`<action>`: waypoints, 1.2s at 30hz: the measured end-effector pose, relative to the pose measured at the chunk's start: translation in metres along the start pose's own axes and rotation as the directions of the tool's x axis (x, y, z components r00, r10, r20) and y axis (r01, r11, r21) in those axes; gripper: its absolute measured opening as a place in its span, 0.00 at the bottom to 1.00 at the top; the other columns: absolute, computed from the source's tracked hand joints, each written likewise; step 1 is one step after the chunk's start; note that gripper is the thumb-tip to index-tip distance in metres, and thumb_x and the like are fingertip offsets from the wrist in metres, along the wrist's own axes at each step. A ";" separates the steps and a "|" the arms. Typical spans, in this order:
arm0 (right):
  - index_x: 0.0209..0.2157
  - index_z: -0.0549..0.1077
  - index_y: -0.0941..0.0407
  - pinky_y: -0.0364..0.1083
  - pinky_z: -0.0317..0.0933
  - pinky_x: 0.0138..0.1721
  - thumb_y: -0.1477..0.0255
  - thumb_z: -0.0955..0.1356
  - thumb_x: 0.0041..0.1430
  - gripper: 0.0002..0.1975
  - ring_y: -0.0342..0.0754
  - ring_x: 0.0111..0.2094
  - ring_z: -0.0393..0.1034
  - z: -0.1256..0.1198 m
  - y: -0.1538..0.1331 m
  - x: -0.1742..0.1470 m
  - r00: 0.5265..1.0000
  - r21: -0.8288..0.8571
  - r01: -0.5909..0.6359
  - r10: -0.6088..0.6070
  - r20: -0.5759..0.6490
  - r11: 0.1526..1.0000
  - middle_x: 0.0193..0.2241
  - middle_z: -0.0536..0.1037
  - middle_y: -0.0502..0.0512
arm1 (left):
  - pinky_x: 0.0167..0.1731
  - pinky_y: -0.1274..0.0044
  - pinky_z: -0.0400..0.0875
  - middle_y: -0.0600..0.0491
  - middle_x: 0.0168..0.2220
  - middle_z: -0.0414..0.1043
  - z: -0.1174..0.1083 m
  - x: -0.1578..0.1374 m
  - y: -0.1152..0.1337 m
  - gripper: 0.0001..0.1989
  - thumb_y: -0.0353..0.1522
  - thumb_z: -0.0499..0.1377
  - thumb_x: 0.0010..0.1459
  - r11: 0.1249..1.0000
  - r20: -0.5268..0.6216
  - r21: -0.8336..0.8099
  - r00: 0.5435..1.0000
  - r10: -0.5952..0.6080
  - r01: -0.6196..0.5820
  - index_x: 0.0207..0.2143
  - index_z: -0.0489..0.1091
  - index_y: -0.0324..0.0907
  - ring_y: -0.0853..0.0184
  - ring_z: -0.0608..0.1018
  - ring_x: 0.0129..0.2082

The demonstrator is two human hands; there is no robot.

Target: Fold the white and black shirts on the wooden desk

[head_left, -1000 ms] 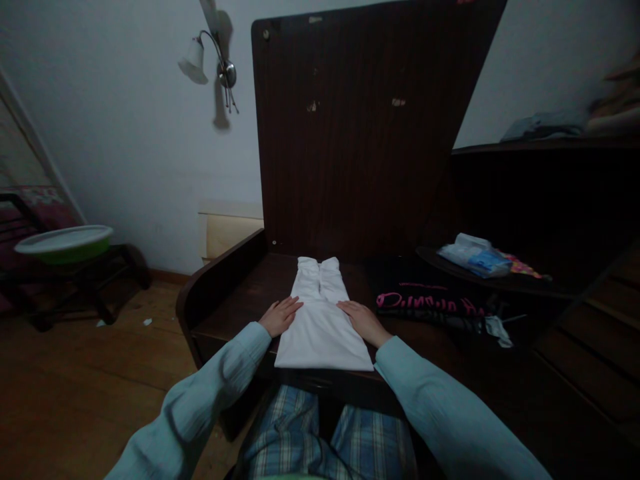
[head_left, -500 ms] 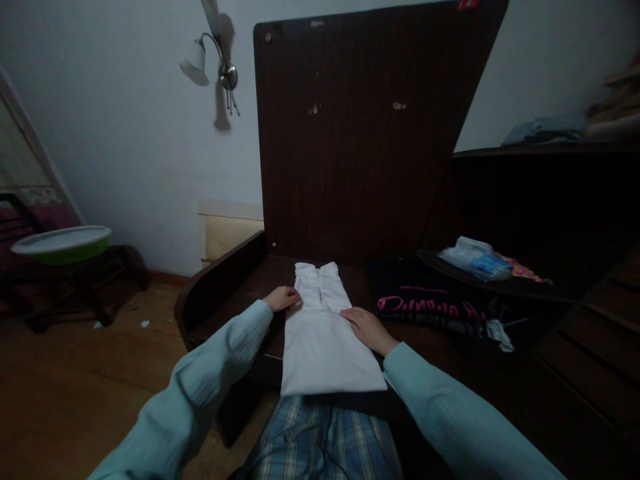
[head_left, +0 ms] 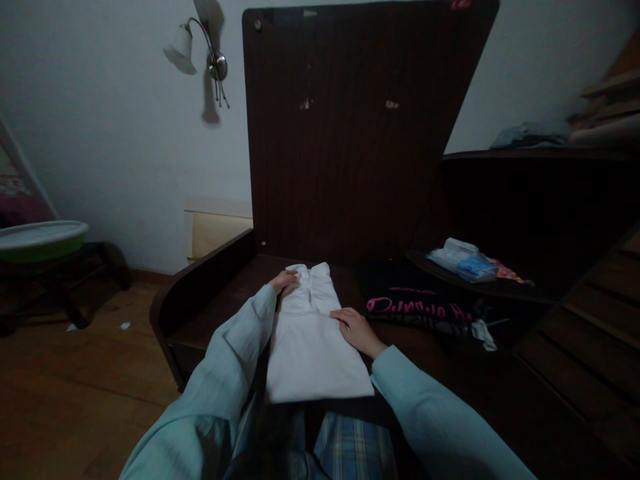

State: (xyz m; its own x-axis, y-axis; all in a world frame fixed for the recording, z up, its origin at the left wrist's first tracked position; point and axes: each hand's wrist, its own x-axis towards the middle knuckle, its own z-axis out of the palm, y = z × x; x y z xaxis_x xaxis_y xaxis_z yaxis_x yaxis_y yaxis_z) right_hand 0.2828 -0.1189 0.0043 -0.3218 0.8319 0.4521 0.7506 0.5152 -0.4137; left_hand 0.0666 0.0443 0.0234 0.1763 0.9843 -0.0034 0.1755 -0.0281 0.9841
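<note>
A folded white garment (head_left: 315,357) lies lengthwise in front of me on the dark wooden surface, its narrow end pointing away and its wide end near my lap. Two folded strips meet along a crease in its far half. My left hand (head_left: 284,281) touches the far left edge, fingers stretched onto the cloth. On the right edge, about midway along, my right hand (head_left: 357,331) rests flat with its fingers extended.
Right of the garment lies dark folded clothing with pink lettering (head_left: 420,307). A plastic packet (head_left: 465,260) sits on a rounded shelf behind it. A tall dark panel (head_left: 350,147) stands at the back, and a raised side board (head_left: 200,280) borders the left. A green basin (head_left: 43,243) stands far left.
My left hand has slid forward along the garment's left edge to near its far end. My right hand stays on the right edge. The view has shifted slightly right.
</note>
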 end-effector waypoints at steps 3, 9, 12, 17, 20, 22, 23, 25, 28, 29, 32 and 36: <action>0.32 0.74 0.57 0.47 0.59 0.43 0.80 0.60 0.50 0.13 0.47 0.39 0.66 -0.002 -0.003 0.011 0.998 0.004 -0.060 0.060 0.021 0.998 0.34 0.76 0.55 | 0.22 0.82 0.65 0.53 0.23 0.70 -0.001 -0.002 0.003 0.19 0.20 0.56 0.42 0.996 0.016 -0.080 0.999 -0.033 0.034 0.40 0.68 0.31 0.73 0.71 0.21; 0.32 0.73 0.58 0.44 0.59 0.38 0.79 0.61 0.51 0.10 0.45 0.35 0.66 0.015 -0.009 0.040 0.994 0.048 -0.103 0.101 0.034 0.994 0.33 0.74 0.56 | 0.28 0.82 0.67 0.52 0.27 0.71 0.005 -0.007 0.016 0.22 0.19 0.56 0.42 0.974 0.006 -0.228 1.000 0.004 -0.002 0.43 0.66 0.32 0.73 0.73 0.24; 0.31 0.73 0.58 0.43 0.59 0.37 0.80 0.62 0.49 0.10 0.45 0.34 0.67 0.026 -0.007 0.045 0.991 0.092 -0.133 0.132 0.024 0.987 0.32 0.73 0.55 | 0.28 0.81 0.67 0.51 0.28 0.71 0.008 -0.009 0.032 0.26 0.19 0.56 0.40 0.961 -0.016 -0.273 0.999 0.031 -0.035 0.46 0.63 0.32 0.72 0.72 0.25; 0.43 0.67 0.58 0.43 0.62 0.33 0.76 0.64 0.46 0.18 0.42 0.27 0.66 0.033 0.007 0.045 0.935 0.383 -0.305 0.351 -0.055 0.872 0.30 0.71 0.52 | 0.33 0.79 0.66 0.50 0.34 0.71 0.010 -0.039 0.064 0.33 0.19 0.55 0.37 0.932 0.102 -0.323 0.973 0.205 -0.163 0.50 0.58 0.36 0.69 0.73 0.32; 0.53 0.54 0.58 0.42 0.63 0.29 0.72 0.66 0.43 0.34 0.40 0.25 0.67 0.032 0.015 0.045 0.837 0.591 -0.379 0.536 -0.109 0.712 0.39 0.69 0.57 | 0.36 0.78 0.65 0.53 0.34 0.70 0.006 -0.084 0.068 0.28 0.20 0.56 0.38 0.928 0.398 -0.189 0.838 0.372 -0.322 0.47 0.63 0.37 0.69 0.72 0.34; 0.57 0.46 0.55 0.42 0.63 0.27 0.72 0.68 0.39 0.42 0.38 0.24 0.66 0.028 0.017 0.044 0.822 0.631 -0.343 0.547 -0.157 0.696 0.48 0.63 0.62 | 0.35 0.79 0.65 0.55 0.29 0.68 0.002 -0.119 0.059 0.21 0.23 0.56 0.42 0.896 0.525 0.011 0.766 0.372 -0.443 0.42 0.68 0.37 0.71 0.70 0.30; 0.57 0.44 0.53 0.41 0.62 0.27 0.73 0.68 0.37 0.45 0.37 0.23 0.65 0.025 0.016 0.042 0.840 0.622 -0.310 0.514 -0.176 0.719 0.52 0.60 0.64 | 0.35 0.78 0.64 0.55 0.27 0.67 0.000 -0.135 0.052 0.17 0.23 0.55 0.44 0.854 0.563 0.104 0.738 0.371 -0.509 0.40 0.69 0.37 0.71 0.70 0.29; 0.58 0.43 0.50 0.40 0.61 0.25 0.76 0.68 0.36 0.47 0.35 0.22 0.63 0.016 0.011 0.039 0.904 0.574 -0.243 0.397 -0.159 0.782 0.55 0.55 0.64 | 0.37 0.77 0.64 0.54 0.29 0.67 -0.005 -0.163 0.037 0.15 0.22 0.52 0.46 0.734 0.582 0.242 0.700 0.414 -0.635 0.37 0.70 0.39 0.69 0.69 0.32; 0.56 0.52 0.52 0.39 0.59 0.23 0.79 0.67 0.35 0.42 0.35 0.20 0.61 -0.003 -0.003 0.036 0.982 0.454 -0.172 0.187 0.012 0.874 0.53 0.59 0.62 | 0.41 0.76 0.63 0.51 0.35 0.65 -0.011 -0.188 0.015 0.18 0.19 0.50 0.43 0.626 0.576 0.330 0.676 0.459 -0.706 0.36 0.69 0.40 0.67 0.68 0.39; 0.53 0.57 0.53 0.39 0.59 0.24 0.80 0.66 0.36 0.38 0.36 0.21 0.61 -0.009 -0.008 0.036 0.990 0.394 -0.139 0.125 0.061 0.908 0.51 0.63 0.60 | 0.42 0.75 0.63 0.51 0.37 0.65 -0.012 -0.193 0.009 0.19 0.18 0.50 0.43 0.616 0.566 0.349 0.683 0.462 -0.706 0.37 0.68 0.41 0.66 0.67 0.41; 0.43 0.68 0.56 0.42 0.60 0.30 0.81 0.64 0.39 0.24 0.41 0.28 0.65 -0.026 -0.027 0.042 0.994 0.174 -0.027 0.008 0.106 0.984 0.40 0.70 0.55 | 0.45 0.74 0.62 0.49 0.41 0.64 -0.014 -0.203 -0.001 0.18 0.20 0.49 0.46 0.616 0.513 0.405 0.726 0.458 -0.675 0.40 0.65 0.42 0.66 0.67 0.43; 0.43 0.69 0.57 0.49 0.57 0.42 0.74 0.66 0.44 0.20 0.51 0.41 0.63 -0.024 -0.046 0.060 0.993 -0.043 -0.003 0.008 0.115 0.999 0.40 0.71 0.57 | 0.48 0.73 0.60 0.47 0.45 0.65 -0.014 -0.208 -0.010 0.18 0.23 0.50 0.50 0.623 0.444 0.449 0.765 0.467 -0.641 0.44 0.62 0.41 0.65 0.67 0.46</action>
State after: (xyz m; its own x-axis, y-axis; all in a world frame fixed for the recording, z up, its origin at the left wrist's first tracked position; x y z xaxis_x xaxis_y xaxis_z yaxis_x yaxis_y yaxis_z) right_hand 0.2428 -0.0979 0.0697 -0.3797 0.8542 0.3552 0.7756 0.5032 -0.3810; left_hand 0.0145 -0.1576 0.0166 0.6467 0.6622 0.3786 0.4307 -0.7267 0.5352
